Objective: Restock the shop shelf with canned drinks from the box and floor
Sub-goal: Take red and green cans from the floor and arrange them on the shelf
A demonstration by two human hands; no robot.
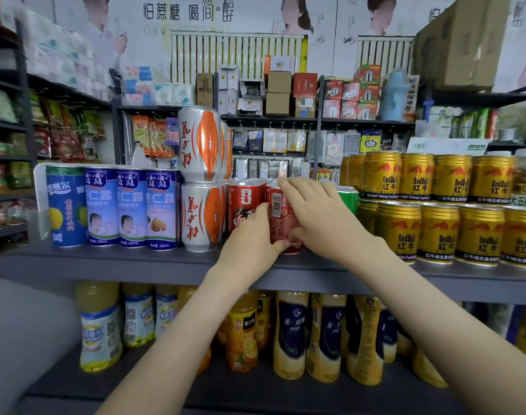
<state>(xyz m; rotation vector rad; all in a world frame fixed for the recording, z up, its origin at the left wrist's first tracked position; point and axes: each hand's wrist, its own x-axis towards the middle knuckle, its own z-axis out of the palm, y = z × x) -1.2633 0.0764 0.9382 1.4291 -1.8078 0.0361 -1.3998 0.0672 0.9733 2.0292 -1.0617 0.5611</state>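
Note:
A red cola can (278, 214) stands upright on the grey shelf (112, 260), at its front edge, among other red cans (244, 202). My left hand (252, 235) holds its left side and base, thumb up along the can. My right hand (318, 217) wraps the can's right side, fingers stretched over its top. A green can (348, 199) stands just behind my right hand. The box and the floor are out of view.
Silver-orange cans (200, 187) are stacked two high to the left, blue-white cans (130, 208) beyond them. Gold Red Bull cans (441, 211) in two tiers fill the right. Bottled drinks (288, 333) line the lower shelf. Boxes and hanging goods fill the racks behind.

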